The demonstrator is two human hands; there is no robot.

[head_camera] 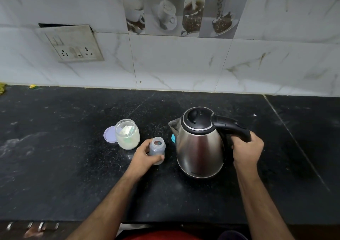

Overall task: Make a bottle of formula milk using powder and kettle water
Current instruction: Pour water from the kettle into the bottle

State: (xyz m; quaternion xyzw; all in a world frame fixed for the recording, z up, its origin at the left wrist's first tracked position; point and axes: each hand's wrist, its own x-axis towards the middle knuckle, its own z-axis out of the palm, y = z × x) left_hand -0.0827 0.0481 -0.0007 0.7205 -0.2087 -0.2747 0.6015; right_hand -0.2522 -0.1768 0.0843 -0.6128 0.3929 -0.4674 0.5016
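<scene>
The left hand (142, 158) grips the open bottle (157, 150) upright. At its three o'clock, the right hand (247, 149) grips the kettle (199, 144) handle.

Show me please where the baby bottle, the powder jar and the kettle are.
baby bottle (157, 148): head view, on its clear body.
powder jar (127, 136): head view, on its glass wall.
kettle (199, 147): head view, on its steel body.

Legible text: none. Kettle (199, 147): small dark mark low on the steel body, too small and blurred to read. Baby bottle (157, 150): faint marking inside the mouth, unreadable. Wall tiles (180, 15): pictures only.
</scene>
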